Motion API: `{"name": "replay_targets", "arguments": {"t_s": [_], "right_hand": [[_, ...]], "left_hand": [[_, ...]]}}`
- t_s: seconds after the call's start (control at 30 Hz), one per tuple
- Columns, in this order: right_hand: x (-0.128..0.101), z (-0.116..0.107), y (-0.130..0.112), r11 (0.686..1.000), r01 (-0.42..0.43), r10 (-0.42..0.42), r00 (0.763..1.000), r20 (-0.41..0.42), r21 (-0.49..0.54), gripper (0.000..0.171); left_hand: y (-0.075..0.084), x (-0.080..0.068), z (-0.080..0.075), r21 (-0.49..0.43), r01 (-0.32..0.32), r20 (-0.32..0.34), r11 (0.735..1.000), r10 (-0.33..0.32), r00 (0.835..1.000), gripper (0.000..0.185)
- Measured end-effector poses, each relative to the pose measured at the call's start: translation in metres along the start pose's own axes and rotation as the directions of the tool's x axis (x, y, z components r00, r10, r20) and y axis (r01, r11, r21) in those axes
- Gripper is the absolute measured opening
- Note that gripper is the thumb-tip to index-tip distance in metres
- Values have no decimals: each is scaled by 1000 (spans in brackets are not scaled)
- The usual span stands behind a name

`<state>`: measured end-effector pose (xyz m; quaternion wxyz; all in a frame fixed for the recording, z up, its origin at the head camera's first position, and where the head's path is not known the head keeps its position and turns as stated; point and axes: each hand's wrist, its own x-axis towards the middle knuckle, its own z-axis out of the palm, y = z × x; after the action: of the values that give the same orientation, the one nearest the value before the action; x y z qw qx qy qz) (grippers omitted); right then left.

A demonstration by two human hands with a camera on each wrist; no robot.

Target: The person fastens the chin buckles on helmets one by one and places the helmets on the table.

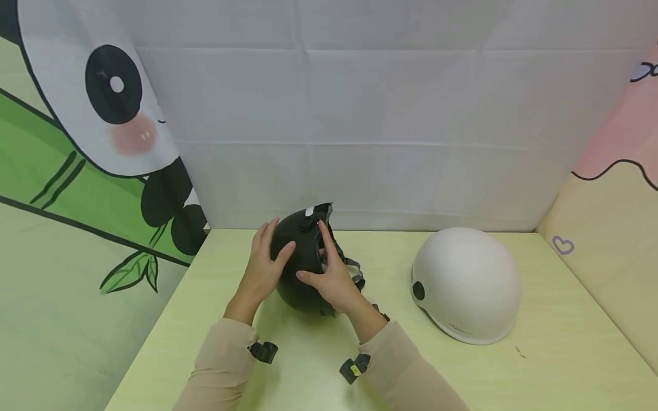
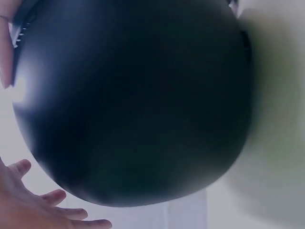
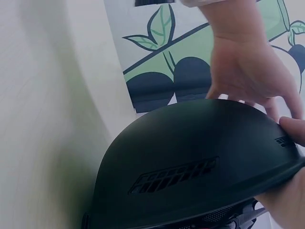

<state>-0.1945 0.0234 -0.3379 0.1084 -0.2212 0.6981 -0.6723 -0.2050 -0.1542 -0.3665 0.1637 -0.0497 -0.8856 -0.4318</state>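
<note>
A black helmet [image 1: 304, 258] stands tipped on its side on the pale yellow table [image 1: 540, 365]. My left hand [image 1: 263, 265] rests spread against the left of its shell, thumb on the dome. My right hand [image 1: 334, 279] grips the helmet's right rim, thumb outside and fingers [image 1: 324, 240] reaching into the opening by the straps [image 1: 356, 267]. The left wrist view is nearly filled by the dark dome [image 2: 133, 100], with spread fingers [image 2: 47, 210] below it. In the right wrist view, the shell [image 3: 190, 152] shows a vent slot [image 3: 174, 174], and the left hand [image 3: 243, 78] lies behind it.
A white helmet [image 1: 465, 282] sits dome up to the right of the black one. White cloth [image 1: 360, 114] hangs along the back. A panda curtain [image 1: 92, 142] closes the left side and a pink and cream one [image 1: 617, 200] the right.
</note>
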Motion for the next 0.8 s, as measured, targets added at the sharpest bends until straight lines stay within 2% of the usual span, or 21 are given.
{"name": "replay_targets", "arguments": {"t_s": [0.13,0.4,0.8], "right_hand": [[0,0,-1,1000,-2,2,1000,-6,7,95],[-3,0,0,1000,-6,6,1000,-10,18,98],[-8,-9,6,996,0,-5,999,54,88,98]], "left_hand": [[8,4,0,13,6,26,1000,-6,1000,69],[14,9,4,59,10,78,998,-15,997,69],[15,11,3,119,44,88,992,-54,995,71]]}}
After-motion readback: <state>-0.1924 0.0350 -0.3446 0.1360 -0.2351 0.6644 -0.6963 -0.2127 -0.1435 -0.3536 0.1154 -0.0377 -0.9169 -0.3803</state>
